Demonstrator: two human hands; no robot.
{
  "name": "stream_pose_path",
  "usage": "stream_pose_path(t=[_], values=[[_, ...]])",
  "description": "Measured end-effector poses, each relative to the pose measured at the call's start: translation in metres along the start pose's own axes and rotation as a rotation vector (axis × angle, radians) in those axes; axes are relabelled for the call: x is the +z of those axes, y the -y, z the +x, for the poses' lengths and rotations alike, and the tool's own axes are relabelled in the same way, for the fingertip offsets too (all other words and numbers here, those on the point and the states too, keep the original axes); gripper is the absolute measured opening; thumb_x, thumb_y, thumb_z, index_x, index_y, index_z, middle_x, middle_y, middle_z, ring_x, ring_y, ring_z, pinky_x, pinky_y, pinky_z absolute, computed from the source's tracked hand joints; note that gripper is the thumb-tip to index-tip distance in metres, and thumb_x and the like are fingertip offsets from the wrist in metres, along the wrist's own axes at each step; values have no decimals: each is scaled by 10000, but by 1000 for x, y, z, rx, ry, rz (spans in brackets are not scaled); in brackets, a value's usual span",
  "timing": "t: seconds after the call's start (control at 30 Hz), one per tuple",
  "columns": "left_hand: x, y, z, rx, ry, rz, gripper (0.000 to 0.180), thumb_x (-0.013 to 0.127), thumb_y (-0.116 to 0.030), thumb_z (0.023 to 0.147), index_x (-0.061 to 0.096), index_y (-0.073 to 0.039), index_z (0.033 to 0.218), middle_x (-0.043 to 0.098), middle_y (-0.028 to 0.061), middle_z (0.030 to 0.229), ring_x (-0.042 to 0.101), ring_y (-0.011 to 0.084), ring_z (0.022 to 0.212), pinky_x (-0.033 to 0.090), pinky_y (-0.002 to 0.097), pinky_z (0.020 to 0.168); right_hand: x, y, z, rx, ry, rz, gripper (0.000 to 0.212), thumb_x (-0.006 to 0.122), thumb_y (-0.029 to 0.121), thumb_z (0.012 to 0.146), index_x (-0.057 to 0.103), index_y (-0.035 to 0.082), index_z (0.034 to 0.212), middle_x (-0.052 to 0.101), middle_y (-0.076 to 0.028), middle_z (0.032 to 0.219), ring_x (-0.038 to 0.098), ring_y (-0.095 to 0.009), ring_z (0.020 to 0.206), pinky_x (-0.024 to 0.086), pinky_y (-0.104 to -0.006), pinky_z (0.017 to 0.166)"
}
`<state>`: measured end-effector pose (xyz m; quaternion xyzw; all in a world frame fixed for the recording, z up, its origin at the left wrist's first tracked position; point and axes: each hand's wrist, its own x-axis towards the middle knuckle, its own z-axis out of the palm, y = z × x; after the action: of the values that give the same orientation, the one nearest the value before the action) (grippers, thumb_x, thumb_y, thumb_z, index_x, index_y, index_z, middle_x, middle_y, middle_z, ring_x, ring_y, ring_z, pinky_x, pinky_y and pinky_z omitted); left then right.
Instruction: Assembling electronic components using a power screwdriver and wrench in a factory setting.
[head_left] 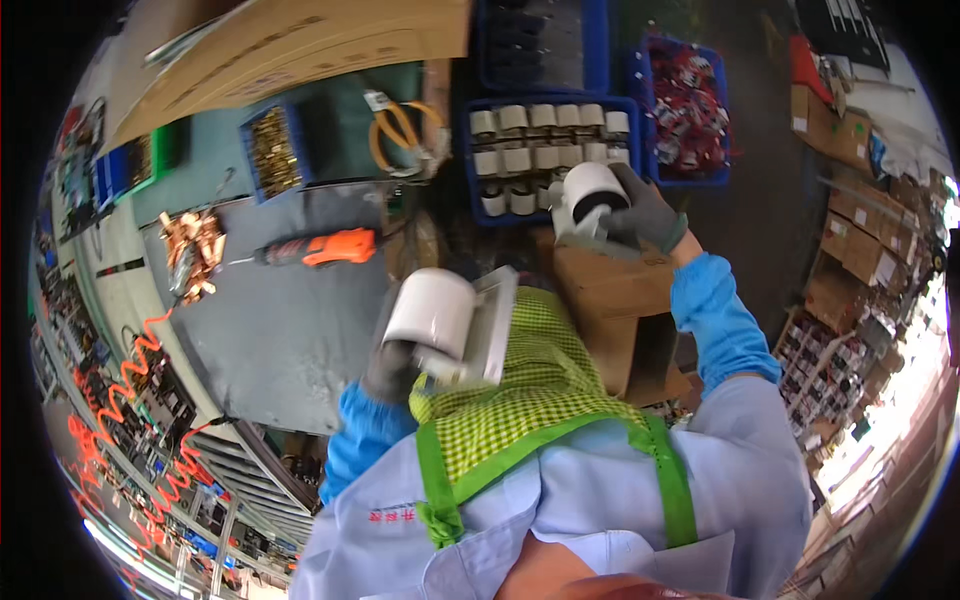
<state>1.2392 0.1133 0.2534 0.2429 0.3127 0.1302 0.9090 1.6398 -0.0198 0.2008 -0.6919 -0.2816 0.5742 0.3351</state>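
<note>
Left hand point(388, 370): fingers clasped white cylinder point(432, 310), partly hidden | right hand point(648, 212): fingers clasped second cylinder point(594, 184), tips blurred

Two gloved hands in play, left hand point(385, 365) and right hand point(650, 212), and it's two white cylinders point(432, 312), one apiece! On the table point(285, 330), one orange power driver point(345, 246), one pile of copper-coloured pieces point(190, 248). Three large blue crates point(634, 140) beyond; six white caps point(513, 117) across one crate's far row, its total part-hidden by the right hand. One orange-handled cutting tool point(388, 130), too!
</note>
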Motion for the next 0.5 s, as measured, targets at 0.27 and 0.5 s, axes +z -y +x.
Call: stream_pose_path(t=[0.27,0.5], values=[[-22,145,276,-512,-208,-327,492,585,-498,873,550,-150,1218,587,86,1191,589,268,1053,519,493,842,-113,-178,81,455,-110,-230,833,746,431,726,379,23,1352,550,-189,1203,563,-266,1077,478,-371,875],[-91,237,429,-481,-129,31,429,576,-512,868,579,-195,1157,631,19,1063,620,187,867,514,269,584,-138,-327,198,588,-55,-211,966,650,644,700,357,64,1413,541,-184,1270,555,-283,1096,472,-407,859]])
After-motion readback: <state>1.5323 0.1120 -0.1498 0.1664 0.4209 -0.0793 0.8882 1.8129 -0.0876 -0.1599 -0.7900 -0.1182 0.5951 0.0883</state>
